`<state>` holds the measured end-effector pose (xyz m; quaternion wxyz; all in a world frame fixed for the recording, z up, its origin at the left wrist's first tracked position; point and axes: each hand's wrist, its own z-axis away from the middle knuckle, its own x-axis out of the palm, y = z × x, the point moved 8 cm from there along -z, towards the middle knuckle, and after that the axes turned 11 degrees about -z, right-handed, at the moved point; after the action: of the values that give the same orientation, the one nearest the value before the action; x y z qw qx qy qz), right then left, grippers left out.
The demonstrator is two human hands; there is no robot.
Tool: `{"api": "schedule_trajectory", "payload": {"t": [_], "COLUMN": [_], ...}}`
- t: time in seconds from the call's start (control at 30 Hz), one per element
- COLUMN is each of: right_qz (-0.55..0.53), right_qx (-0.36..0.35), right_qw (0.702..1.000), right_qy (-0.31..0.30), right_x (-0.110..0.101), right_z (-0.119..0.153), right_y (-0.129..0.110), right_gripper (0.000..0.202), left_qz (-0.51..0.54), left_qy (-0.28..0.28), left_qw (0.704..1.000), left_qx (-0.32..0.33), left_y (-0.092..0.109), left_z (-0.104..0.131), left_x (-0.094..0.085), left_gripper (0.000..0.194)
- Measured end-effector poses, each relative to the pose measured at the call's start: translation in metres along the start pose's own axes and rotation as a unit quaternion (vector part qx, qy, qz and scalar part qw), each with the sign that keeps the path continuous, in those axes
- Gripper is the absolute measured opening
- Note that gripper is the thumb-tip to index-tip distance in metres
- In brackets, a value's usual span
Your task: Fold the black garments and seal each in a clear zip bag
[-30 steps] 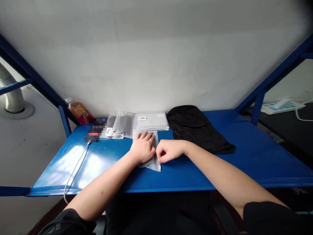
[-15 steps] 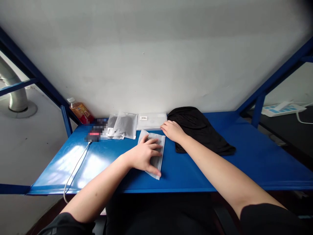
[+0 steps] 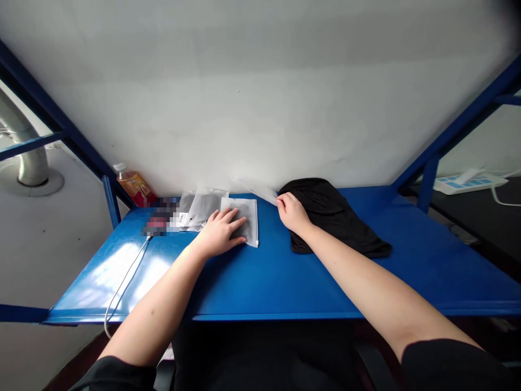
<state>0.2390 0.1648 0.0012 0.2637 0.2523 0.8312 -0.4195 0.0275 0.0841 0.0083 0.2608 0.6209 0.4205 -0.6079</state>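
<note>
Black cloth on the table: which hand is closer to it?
Right. The right hand is at the left edge of the black cloth; the left hand is farther left, on a grey bag.

Resting the spread left hand [image 3: 222,231] on a frosted zip bag [image 3: 249,214], and gripping a tilted translucent bag [image 3: 264,192] in the right hand [image 3: 293,213], beside black cloth [image 3: 340,217]!

Blue counter [image 3: 260,290]; frosted pouches [image 3: 249,218] and black cloth [image 3: 331,220] toward the back edge; amber bottle [image 3: 137,187] at the back left corner.
</note>
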Motion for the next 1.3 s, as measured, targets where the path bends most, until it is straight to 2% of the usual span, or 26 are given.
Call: {"api": "schedule_trajectory", "payload": {"t": [0.13,0.3,0.57,0.67,0.73,0.8,0.9,0.97,1.03,1.1,1.2,1.3], "right_qz": [0.050,0.118,0.152,0.162,0.196,0.230,0.258,0.247,0.214,0.196,0.158,0.001], "right_qx": [-0.025,-0.018,-0.045,-0.020,0.045,0.130,0.268,0.362,0.417,0.423,0.388,0.414], "right_qw": [0.997,0.983,0.969,0.975,0.975,0.963,0.928,0.899,0.883,0.884,0.908,0.910], "right_qy": [-0.053,-0.136,-0.191,-0.153,-0.098,-0.052,-0.004,-0.006,-0.038,-0.033,0.013,0.026], "right_x": [0.010,0.023,0.025,0.011,-0.012,-0.042,-0.090,-0.112,-0.120,-0.124,-0.127,-0.121], "right_z": [0.004,0.008,0.014,0.007,0.000,-0.006,-0.005,0.002,0.008,0.008,0.002,0.006], "right_y": [-0.007,-0.008,-0.022,-0.021,-0.007,0.019,0.075,0.116,0.148,0.164,0.163,0.155], "right_gripper": [0.026,0.028,0.030,0.027,0.026,0.029,0.040,0.045,0.046,0.043,0.037,0.027], "left_qz": [-0.033,-0.066,-0.052,-0.036,-0.027,-0.022,-0.018,-0.014,-0.009,-0.006,-0.003,0.003], "left_qy": [0.029,0.063,0.085,0.107,0.123,0.129,0.125,0.125,0.131,0.141,0.150,0.151], "left_qw": [0.994,0.974,0.964,0.957,0.957,0.961,0.969,0.972,0.971,0.970,0.969,0.968], "left_qx": [-0.100,-0.205,-0.248,-0.267,-0.263,-0.244,-0.211,-0.199,-0.198,-0.198,-0.196,-0.198], "left_y": [-0.022,-0.036,-0.039,-0.044,-0.043,-0.038,-0.028,-0.023,-0.021,-0.021,-0.022,-0.023], "left_z": [-0.005,-0.007,-0.002,0.001,0.002,0.001,-0.003,-0.004,-0.005,-0.004,-0.004,-0.003], "left_x": [0.011,0.017,0.013,0.007,0.004,0.003,0.005,0.006,0.006,0.004,0.001,-0.001], "left_gripper": [0.056,0.054,0.051,0.047,0.045,0.043,0.042,0.041,0.041,0.040,0.038,0.035]}}
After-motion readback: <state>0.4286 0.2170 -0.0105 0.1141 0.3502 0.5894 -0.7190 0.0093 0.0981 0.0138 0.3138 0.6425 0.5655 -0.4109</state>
